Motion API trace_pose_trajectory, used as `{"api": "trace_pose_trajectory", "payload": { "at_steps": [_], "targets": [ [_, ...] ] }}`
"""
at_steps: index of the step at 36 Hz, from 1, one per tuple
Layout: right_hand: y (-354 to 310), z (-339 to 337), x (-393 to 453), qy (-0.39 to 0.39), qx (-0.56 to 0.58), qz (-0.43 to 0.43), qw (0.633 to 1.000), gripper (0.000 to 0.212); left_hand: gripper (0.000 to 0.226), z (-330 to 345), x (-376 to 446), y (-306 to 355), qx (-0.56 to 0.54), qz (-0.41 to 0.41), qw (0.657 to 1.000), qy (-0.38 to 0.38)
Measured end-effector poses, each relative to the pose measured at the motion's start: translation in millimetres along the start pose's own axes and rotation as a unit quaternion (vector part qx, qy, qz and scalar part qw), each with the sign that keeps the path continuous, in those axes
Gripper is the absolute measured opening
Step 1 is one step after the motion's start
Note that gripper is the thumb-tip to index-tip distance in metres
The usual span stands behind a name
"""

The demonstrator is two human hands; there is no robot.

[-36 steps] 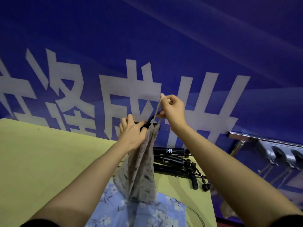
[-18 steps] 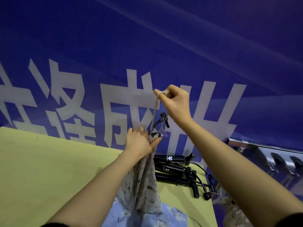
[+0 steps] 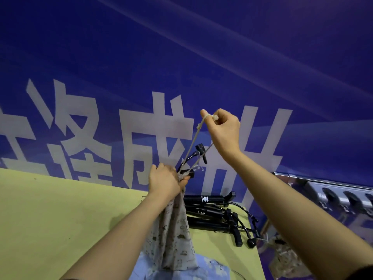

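L hand [image 3: 165, 181] has fingers curled round the neck of the print pouch [image 3: 173, 235], up over the yellow table [image 3: 60, 209], w/ a black stand [image 3: 198, 152] poking out the top. R hand [image 3: 224, 130] sits higher & to the right, thumb + index pinching the drawstring [image 3: 193, 142], whose 2 strands run taut down-left to the pouch neck. Closing prob means pulling along that line, away from L hand.

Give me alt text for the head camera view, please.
A left hand grips the gathered neck of a patterned beige bag while the right hand holds its drawstring taut above. On a yellow table lie black folded stands.
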State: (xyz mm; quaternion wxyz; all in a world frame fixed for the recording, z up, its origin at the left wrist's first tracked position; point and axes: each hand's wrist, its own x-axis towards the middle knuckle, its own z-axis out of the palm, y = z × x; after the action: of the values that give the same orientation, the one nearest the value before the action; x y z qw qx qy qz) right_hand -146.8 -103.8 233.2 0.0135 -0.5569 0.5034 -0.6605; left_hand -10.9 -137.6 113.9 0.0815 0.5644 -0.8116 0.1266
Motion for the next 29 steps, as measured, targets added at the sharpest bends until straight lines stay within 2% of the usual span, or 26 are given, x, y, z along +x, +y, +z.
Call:
{"api": "trace_pose_trajectory", "payload": {
  "at_steps": [5,7,10,14,19,22,24,25,27,29],
  "targets": [
    [-4.9,5.6,-1.5,0.016,-0.019,-0.006,1.000,0.038,0.067,-3.8,-2.2,-1.7,0.018,0.000,1.000,-0.014],
    [-5.5,5.8,0.6,0.017,-0.017,0.013,1.000,0.039,0.074,-3.0,-3.3,-2.5,0.021,0.004,1.000,-0.015],
    [-3.3,3.2,3.3,0.028,0.014,0.091,0.995,0.040,0.090,-3.6,-4.8,-6.0,-0.007,-0.003,1.000,-0.004],
    [-0.9,2.1,2.5,0.048,0.030,0.212,0.976,0.047,0.096,-11.7,-5.4,-11.8,-0.066,-0.029,0.997,0.000],
    [2.4,1.6,-8.5,0.008,0.158,0.331,0.930,0.035,0.097,-17.9,-5.5,-16.5,-0.104,-0.060,0.993,-0.018],
    [0.4,-2.5,-9.2,-0.025,0.264,0.359,0.895,0.022,0.092,-18.2,-5.9,-18.5,-0.122,-0.070,0.990,-0.022],
    [-4.6,-6.2,-8.9,-0.049,0.337,0.353,0.871,0.024,0.091,-18.1,-6.4,-19.6,-0.113,-0.072,0.991,-0.028],
    [-6.7,-8.1,-8.4,-0.065,0.333,0.337,0.878,0.027,0.091,-18.7,-7.3,-19.8,-0.104,-0.071,0.991,-0.033],
    [-11.5,-10.4,-7.4,-0.098,0.247,0.277,0.923,0.026,0.091,-20.9,-9.2,-19.1,-0.081,-0.070,0.993,-0.042],
    [-20.2,-12.7,-6.9,-0.130,0.170,0.224,0.951,0.020,0.092,-26.1,-11.5,-15.8,-0.056,-0.069,0.995,-0.048]
  ]
}}
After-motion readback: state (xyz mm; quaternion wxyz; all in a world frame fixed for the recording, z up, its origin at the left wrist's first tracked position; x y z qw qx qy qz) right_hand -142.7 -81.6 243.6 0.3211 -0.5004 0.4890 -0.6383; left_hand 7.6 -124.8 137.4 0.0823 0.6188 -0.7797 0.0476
